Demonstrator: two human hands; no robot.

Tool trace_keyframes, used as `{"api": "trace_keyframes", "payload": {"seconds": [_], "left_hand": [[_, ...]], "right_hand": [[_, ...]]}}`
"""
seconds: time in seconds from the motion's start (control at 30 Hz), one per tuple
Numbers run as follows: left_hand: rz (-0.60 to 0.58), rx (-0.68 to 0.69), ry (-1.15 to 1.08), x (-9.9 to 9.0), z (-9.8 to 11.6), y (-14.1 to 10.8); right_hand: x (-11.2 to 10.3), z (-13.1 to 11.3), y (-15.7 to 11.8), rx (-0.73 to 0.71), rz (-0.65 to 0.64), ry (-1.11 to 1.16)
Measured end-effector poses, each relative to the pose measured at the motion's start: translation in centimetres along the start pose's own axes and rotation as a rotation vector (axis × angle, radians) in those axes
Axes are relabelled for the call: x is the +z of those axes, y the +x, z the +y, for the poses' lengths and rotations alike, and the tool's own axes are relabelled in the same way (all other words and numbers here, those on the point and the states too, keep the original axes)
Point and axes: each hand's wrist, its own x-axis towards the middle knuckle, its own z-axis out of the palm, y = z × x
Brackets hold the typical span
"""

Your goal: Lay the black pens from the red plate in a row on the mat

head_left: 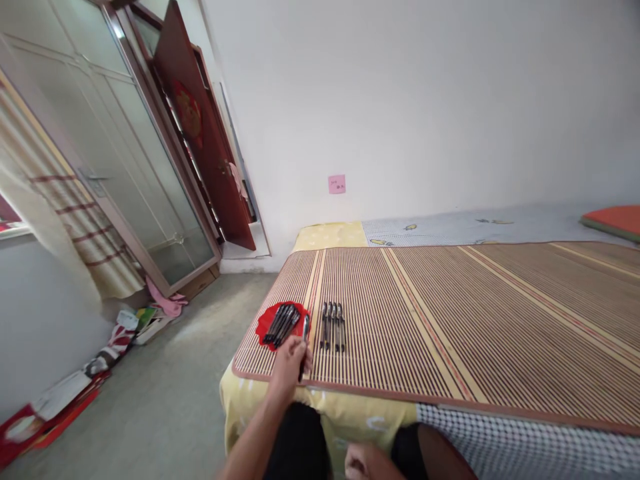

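Note:
My left hand [291, 357] is closed around a black pen [306, 325], held upright in view just off the right edge of a red scalloped plate [261, 331]. Inside that plate lies a pile of black pens [281, 325], all slanting the same way. To the right of my left hand, a row of several pens [333, 327] is laid side by side on the striped bamboo mat [370, 360]. My right hand [367, 461] rests low between my knees, its fingers curled into a loose fist with nothing visible in it.
The mat covers a bed with a yellow and checked sheet [380, 407]. A pink note [337, 184] is stuck on the white wall. At the right end lies an orange cushion [615, 220]. Papers and boxes [65, 393] line the floor at left, near a glass door [125, 147].

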Motion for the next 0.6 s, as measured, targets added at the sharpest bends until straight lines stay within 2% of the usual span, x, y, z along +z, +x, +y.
{"api": "trace_keyframes", "payload": {"seconds": [0.07,0.17,0.23,0.33,0.47,0.6], "left_hand": [[-0.06,-0.022,-0.155,0.9,-0.4,-4.2],[-0.153,-0.089,-0.451,1.6,0.2,-9.0],[-0.217,-0.121,-0.585,1.6,1.3,-10.8],[-0.258,-0.076,-0.531,1.5,2.9,-12.1],[-0.247,0.023,-0.385,2.1,3.9,-13.5],[-0.154,0.099,-0.32,2.9,4.3,-15.4]], "right_hand": [[-1.1,-1.3,-0.3,-0.029,0.017,0.173],[-3.9,-4.8,-1.2,-0.112,0.172,0.345],[-5.9,-7.5,-1.8,-0.158,0.282,0.446],[-7.6,-11.2,-2.5,-0.246,0.32,0.543],[-7.0,-13.9,-3.7,-0.303,0.28,0.564],[-5.6,-14.2,-4.7,-0.341,0.304,0.53]]}}
